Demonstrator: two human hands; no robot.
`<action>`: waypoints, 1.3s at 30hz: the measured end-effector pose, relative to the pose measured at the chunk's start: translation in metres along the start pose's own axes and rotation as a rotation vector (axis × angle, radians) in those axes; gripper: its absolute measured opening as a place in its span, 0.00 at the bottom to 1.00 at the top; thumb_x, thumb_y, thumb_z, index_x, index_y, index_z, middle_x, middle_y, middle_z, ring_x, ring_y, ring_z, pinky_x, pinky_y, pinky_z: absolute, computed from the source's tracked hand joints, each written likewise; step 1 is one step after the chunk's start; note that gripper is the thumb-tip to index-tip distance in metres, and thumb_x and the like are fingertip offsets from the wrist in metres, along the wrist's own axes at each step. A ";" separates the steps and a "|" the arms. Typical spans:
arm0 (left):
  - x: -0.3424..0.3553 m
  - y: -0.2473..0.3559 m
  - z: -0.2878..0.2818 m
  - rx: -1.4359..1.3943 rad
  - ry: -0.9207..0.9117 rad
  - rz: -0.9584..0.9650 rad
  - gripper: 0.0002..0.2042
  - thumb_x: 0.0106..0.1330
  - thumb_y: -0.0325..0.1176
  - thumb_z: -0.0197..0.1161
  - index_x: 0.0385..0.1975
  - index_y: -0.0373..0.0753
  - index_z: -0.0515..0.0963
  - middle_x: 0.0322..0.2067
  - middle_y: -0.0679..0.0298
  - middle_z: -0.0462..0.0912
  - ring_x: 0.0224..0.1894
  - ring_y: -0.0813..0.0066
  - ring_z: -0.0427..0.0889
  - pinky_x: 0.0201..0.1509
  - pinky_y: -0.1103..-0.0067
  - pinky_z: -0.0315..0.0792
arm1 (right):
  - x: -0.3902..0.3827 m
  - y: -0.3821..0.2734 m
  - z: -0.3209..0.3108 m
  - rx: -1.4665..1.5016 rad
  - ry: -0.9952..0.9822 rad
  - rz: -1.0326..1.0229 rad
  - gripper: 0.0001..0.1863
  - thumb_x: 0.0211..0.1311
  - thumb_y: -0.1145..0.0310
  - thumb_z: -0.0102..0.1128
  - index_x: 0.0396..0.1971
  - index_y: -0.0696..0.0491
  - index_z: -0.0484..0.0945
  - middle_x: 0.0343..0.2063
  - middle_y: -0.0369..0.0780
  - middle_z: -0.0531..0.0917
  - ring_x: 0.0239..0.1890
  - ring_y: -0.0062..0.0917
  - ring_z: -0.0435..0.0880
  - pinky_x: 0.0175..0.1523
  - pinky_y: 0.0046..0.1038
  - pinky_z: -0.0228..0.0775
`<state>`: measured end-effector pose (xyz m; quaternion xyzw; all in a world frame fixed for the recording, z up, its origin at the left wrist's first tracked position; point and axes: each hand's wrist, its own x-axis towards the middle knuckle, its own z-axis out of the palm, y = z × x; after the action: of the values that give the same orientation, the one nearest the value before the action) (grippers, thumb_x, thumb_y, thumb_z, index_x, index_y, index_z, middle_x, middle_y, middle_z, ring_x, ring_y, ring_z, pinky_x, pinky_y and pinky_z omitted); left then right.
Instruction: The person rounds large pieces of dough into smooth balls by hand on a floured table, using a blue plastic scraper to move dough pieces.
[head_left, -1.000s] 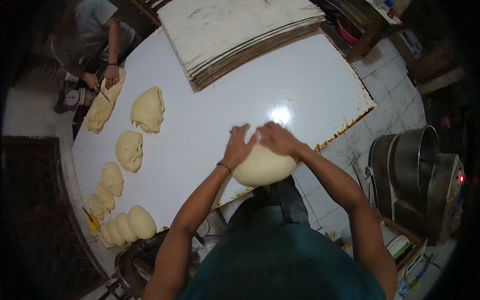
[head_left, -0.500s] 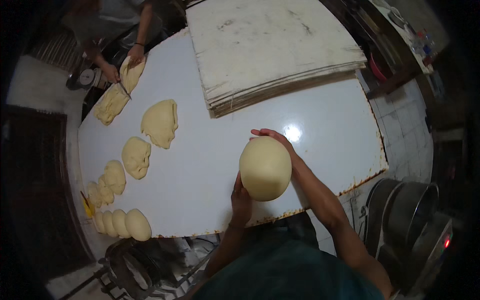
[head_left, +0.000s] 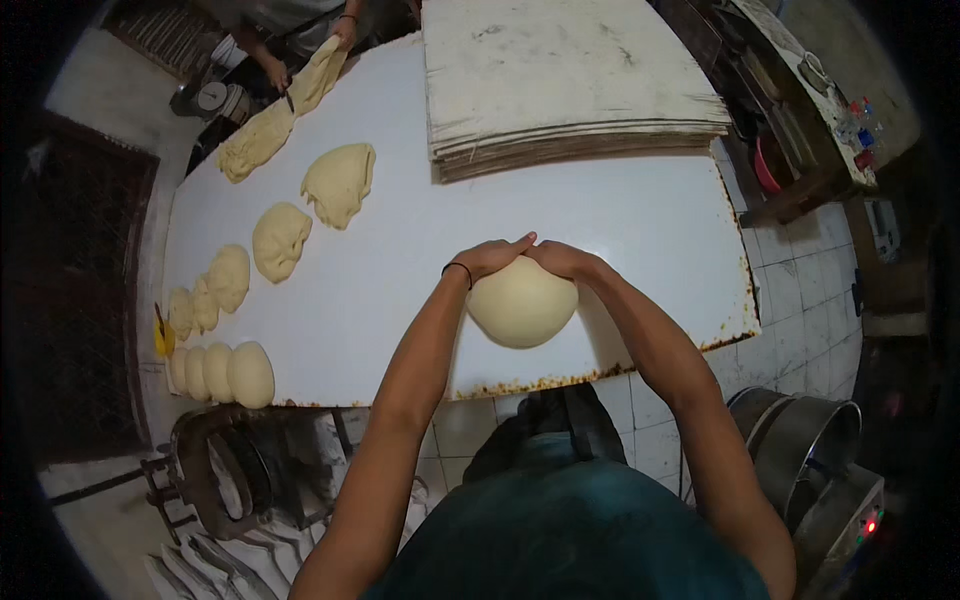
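In the head view, the large dough ball (head_left: 523, 303) sits on the white table (head_left: 400, 250) close to its near edge, its visible surface smooth and rounded. The person's left hand (head_left: 492, 258) and right hand (head_left: 560, 259) press against its far side, almost meeting, fingers bent and partly hidden; how tightly they grip cannot be told. Judging by shape, rounding this piece looks well advanced, though its underside is out of sight. Four smooth dough pieces (head_left: 251, 375) stand side by side at the near left corner and seem done, while the rough lumps (head_left: 281, 242) behind them, creased and uneven, look unworked. Farther off, a co-worker's hand (head_left: 277, 75) holds a dark blade at a long dough slab (head_left: 258, 140), apparently not fully divided. A stack of boards (head_left: 575, 70) takes up much of the table's far side, and a yellow-bladed tool (head_left: 163, 337) lies at the left edge; neither blocks the hands.
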<state>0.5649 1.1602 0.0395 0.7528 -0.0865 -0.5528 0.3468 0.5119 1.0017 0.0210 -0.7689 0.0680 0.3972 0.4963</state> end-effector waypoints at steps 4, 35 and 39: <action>-0.037 -0.061 0.080 0.097 -0.008 0.222 0.34 0.64 0.61 0.41 0.50 0.33 0.72 0.48 0.47 0.74 0.53 0.58 0.71 0.59 0.73 0.61 | -0.060 0.050 0.063 -0.102 0.047 -0.203 0.31 0.67 0.48 0.36 0.51 0.61 0.72 0.49 0.50 0.75 0.55 0.36 0.71 0.60 0.31 0.59; -0.024 -0.096 0.010 -1.062 0.430 0.480 0.24 0.71 0.45 0.42 0.54 0.29 0.68 0.51 0.57 0.74 0.52 0.71 0.72 0.57 0.78 0.65 | 0.064 -0.036 0.013 0.294 -0.278 -0.205 0.22 0.68 0.58 0.39 0.43 0.59 0.76 0.41 0.43 0.80 0.40 0.25 0.78 0.45 0.27 0.70; -0.052 -0.100 0.084 -0.836 0.392 0.446 0.22 0.72 0.43 0.40 0.53 0.30 0.70 0.47 0.58 0.76 0.47 0.74 0.74 0.54 0.78 0.67 | 0.005 0.013 0.031 0.053 -0.227 -0.340 0.23 0.68 0.57 0.37 0.45 0.58 0.76 0.41 0.44 0.80 0.43 0.27 0.78 0.50 0.28 0.67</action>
<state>0.4449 1.2253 0.0049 0.6026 0.0503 -0.3011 0.7374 0.4916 1.0223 0.0023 -0.7063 -0.1087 0.3898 0.5808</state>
